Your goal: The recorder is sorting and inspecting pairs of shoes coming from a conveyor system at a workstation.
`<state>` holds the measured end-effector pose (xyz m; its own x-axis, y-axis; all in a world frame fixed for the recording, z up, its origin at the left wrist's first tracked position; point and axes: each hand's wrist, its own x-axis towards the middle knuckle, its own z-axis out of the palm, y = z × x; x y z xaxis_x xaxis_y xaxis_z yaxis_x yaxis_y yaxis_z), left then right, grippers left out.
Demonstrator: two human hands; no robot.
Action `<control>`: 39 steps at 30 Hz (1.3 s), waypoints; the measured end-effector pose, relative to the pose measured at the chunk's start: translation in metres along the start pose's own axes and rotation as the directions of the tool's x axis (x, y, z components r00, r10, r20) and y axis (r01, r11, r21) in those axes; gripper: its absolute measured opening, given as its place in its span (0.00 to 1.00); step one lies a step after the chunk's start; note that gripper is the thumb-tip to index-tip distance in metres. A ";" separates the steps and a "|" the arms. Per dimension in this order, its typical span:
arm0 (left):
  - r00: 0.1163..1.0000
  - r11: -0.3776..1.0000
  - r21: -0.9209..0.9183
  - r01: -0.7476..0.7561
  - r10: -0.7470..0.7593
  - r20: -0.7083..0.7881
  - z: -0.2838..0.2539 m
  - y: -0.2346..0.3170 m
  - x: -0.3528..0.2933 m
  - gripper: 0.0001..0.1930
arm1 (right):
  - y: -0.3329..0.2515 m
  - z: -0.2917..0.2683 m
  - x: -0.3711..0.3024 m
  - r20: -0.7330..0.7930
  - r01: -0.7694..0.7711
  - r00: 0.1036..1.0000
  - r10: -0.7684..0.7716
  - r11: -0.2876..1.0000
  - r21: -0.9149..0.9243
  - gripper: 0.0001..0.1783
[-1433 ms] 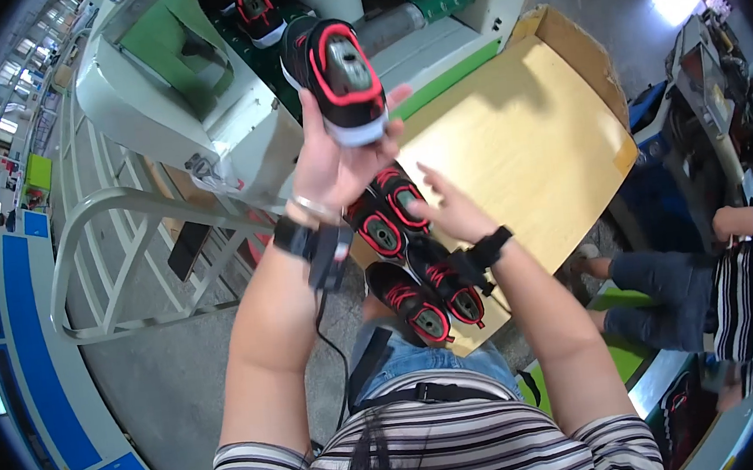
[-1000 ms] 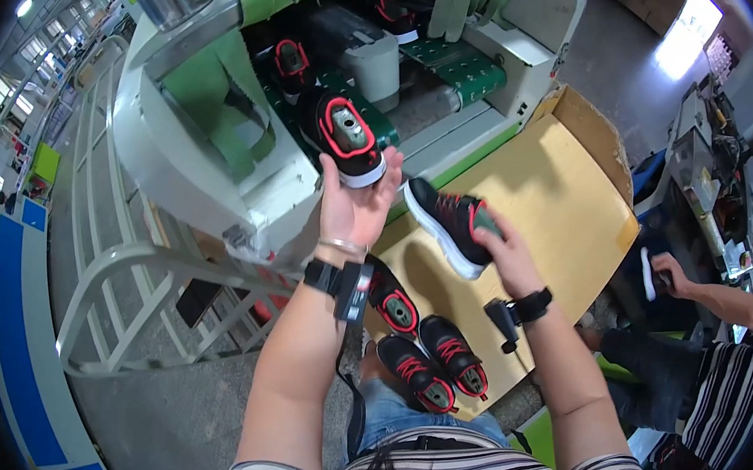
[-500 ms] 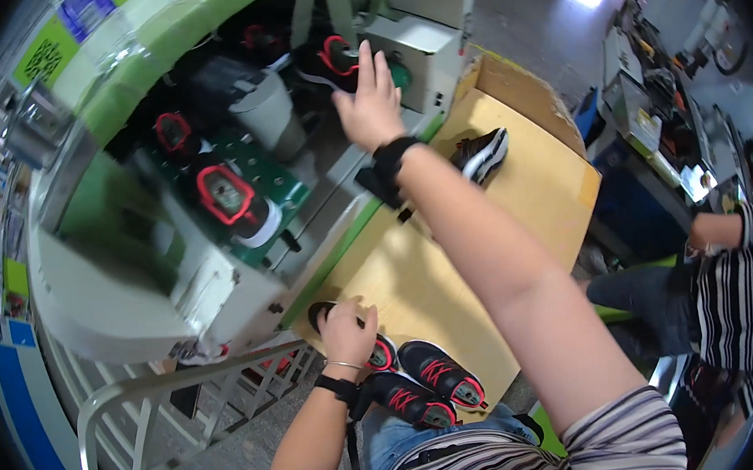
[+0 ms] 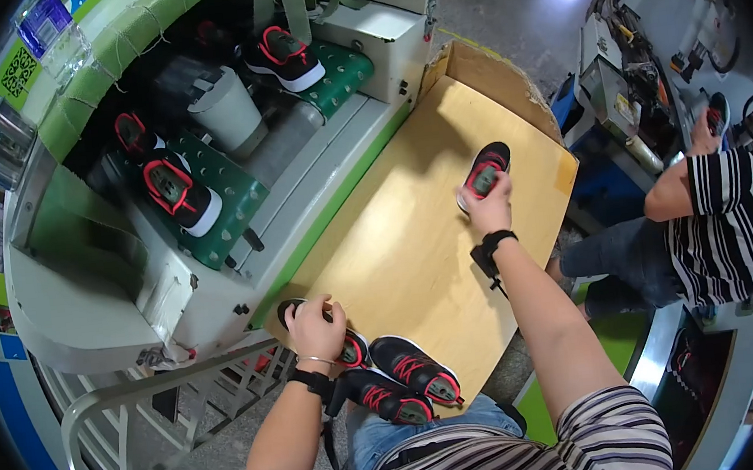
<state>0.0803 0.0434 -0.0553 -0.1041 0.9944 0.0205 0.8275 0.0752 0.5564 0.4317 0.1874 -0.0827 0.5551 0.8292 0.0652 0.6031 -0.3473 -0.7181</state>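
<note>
My right hand (image 4: 490, 208) grips a black sneaker with red trim (image 4: 492, 159) by its heel end, over the far right part of the wooden table (image 4: 397, 260). At the table's near left corner, my left hand (image 4: 316, 328) has its fingers curled over another black sneaker (image 4: 351, 350), whose toe and red collar show either side of the hand. Beside it, at the near edge, lie two more black sneakers with red laces (image 4: 414, 369) (image 4: 383, 396). Whether the right-hand shoe touches the tabletop is hard to tell.
Left of the table stands a machine with green dimpled belts (image 4: 242, 203); black-and-red sneakers (image 4: 285, 60) (image 4: 181, 198) ride on them. A cardboard box edge (image 4: 507, 82) rims the table's far end. A metal railing (image 4: 138, 389) is at lower left. To the right, a co-worker (image 4: 720, 220) holds a shoe.
My right hand has drawn back from the belt opening and taken hold of the sneaker on the table. That shoe has turned from its side. My left hand stays on its shoe.
</note>
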 end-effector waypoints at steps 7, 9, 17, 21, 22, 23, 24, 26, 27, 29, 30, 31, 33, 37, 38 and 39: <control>0.999 0.999 0.027 0.030 -0.030 0.014 0.014 -0.011 -0.003 0.13 | 0.054 0.004 0.001 0.017 0.011 1.000 -0.017 0.954 0.300 0.48; 0.999 0.999 0.046 -0.019 0.021 -0.041 0.014 -0.022 -0.007 0.14 | 0.045 0.000 -0.046 0.137 0.050 0.987 -0.083 0.972 0.231 0.45; 0.941 0.467 -0.819 0.334 -0.215 0.261 -0.039 0.012 -0.003 0.40 | 0.010 -0.059 -0.152 0.601 -0.386 0.799 0.002 0.768 0.511 0.34; 0.771 0.110 -0.768 0.631 0.027 0.637 -0.059 0.065 -0.049 0.46 | -0.077 -0.104 -0.199 0.651 -0.359 0.670 -0.357 0.612 0.705 0.38; 0.755 0.035 -0.778 0.627 0.221 0.618 -0.067 0.074 -0.055 0.49 | -0.095 -0.121 -0.209 0.636 -0.373 0.606 -0.477 0.536 0.757 0.40; 0.719 -0.038 -0.775 0.630 0.405 0.565 -0.076 0.081 -0.058 0.51 | -0.106 -0.134 -0.215 0.599 -0.394 0.539 -0.592 0.452 0.800 0.41; 0.792 -0.198 -0.800 0.567 0.398 0.463 -0.089 0.088 -0.060 0.51 | -0.108 -0.139 -0.218 0.572 -0.368 0.540 -0.618 0.438 0.820 0.41; 0.847 -0.283 -0.825 0.489 0.381 0.371 -0.101 0.083 -0.050 0.49 | -0.074 -0.131 -0.221 0.630 -0.183 0.538 -0.560 0.652 0.736 0.42; 0.867 -0.343 -0.814 0.468 0.354 0.349 -0.110 0.084 -0.044 0.49 | -0.052 -0.121 -0.219 0.672 0.016 0.551 -0.494 0.812 0.584 0.44; 0.864 -0.378 -0.803 0.460 0.400 0.307 -0.118 0.077 -0.024 0.48 | -0.006 -0.110 -0.236 0.796 0.319 0.391 -0.461 0.880 0.353 0.47; 0.866 -0.398 -0.792 0.463 0.394 0.308 -0.119 0.079 -0.014 0.48 | 0.009 -0.109 -0.251 0.798 0.365 0.354 -0.487 0.858 0.361 0.48; 0.868 -0.418 -0.780 0.466 0.387 0.312 -0.121 0.079 -0.005 0.48 | 0.017 -0.108 -0.263 0.802 0.408 0.315 -0.508 0.835 0.369 0.48; 0.889 -0.440 -0.786 0.435 0.350 0.296 -0.125 0.075 0.022 0.50 | 0.012 -0.109 -0.267 0.790 0.382 0.348 -0.504 0.846 0.372 0.48; 0.965 -0.577 -0.774 0.262 0.151 0.214 -0.124 0.052 0.082 0.48 | 0.020 -0.100 -0.267 0.739 0.305 0.465 -0.487 0.872 0.382 0.46; 0.966 -0.576 -0.775 0.258 0.137 0.220 -0.120 0.045 0.086 0.47 | 0.023 -0.099 -0.268 0.708 0.360 0.474 -0.523 0.850 0.386 0.44; 0.966 -0.576 -0.776 0.257 0.125 0.227 -0.119 0.045 0.088 0.46 | 0.017 -0.101 -0.263 0.703 0.368 0.477 -0.527 0.847 0.384 0.44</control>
<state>0.0430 0.1257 0.0701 0.1285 0.9867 -0.0994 -0.9314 0.1545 0.3297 0.3543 -0.0809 -0.0420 -0.4555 0.8868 -0.0781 0.4947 0.1792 -0.8504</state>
